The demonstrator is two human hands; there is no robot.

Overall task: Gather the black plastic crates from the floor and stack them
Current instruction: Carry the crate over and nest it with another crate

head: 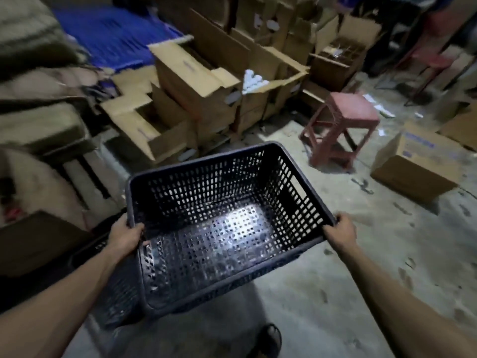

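Left hand (126,232) closed on crate (222,223) rim, right hand (340,232) closed on other side. Crate up in air, tilted, over another crate (113,288) below left. Could slip, bump stool (340,125), or miss crate below.

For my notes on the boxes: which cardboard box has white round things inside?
The open cardboard box behind the red stool; white round things show at its opening.

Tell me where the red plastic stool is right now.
In the head view the red plastic stool stands on the concrete floor, upper right of the held black crate, between the open cardboard boxes and a tipped box.
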